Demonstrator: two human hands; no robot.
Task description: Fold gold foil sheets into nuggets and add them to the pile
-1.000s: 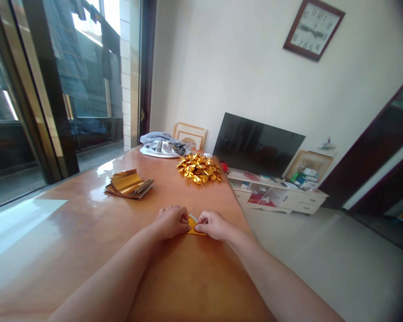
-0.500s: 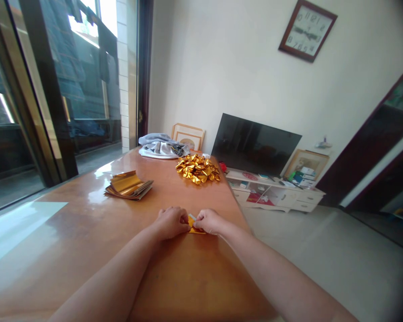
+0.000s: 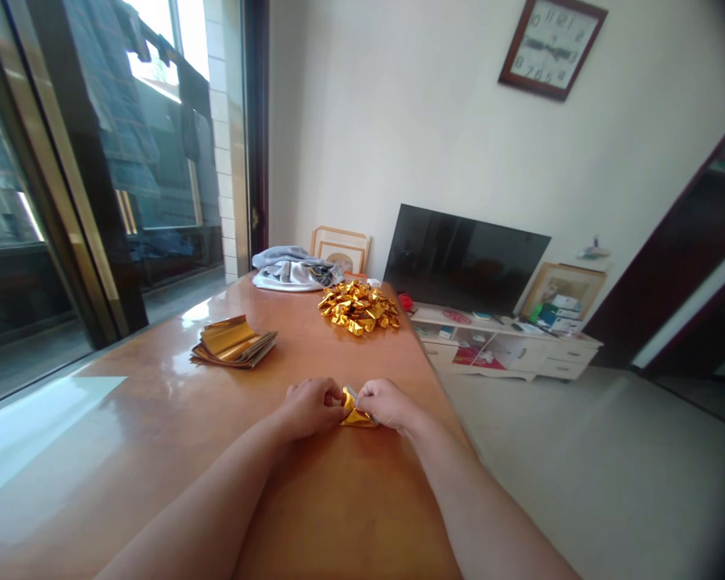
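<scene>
So, gold foil piece (image 3: 356, 418) is on the near part of the table, between the two hands, partly folded, with a pale edge showing at the top. Left hand (image 3: 314, 405) has thumb and fingertips pinched on its left end; right hand (image 3: 390, 404) pinches the upper right side, fingers curled in. Exact fingertip contact is partly hidden by the knuckles.

Handling, my read: left should act as the clamp, pressed down onto the tabletop so the piece can't skate on the gloss. Right does the shaping, short pulls only; foil this thin probably tears or picks up stray creases if yanked. Line up edges before pressing, then run a thumb along the crease. Keep both sides even or it'll likely sit lopsided.

Further out: stack of foil sheets (image 3: 233, 345) to the left, slightly curled, well apart from the hands. Heap of folded gold pieces (image 3: 359, 309) straight ahead, near the right edge of the table (image 3: 332, 503). Cloth bundle (image 3: 291, 271) just beyond it, to the left.
</scene>
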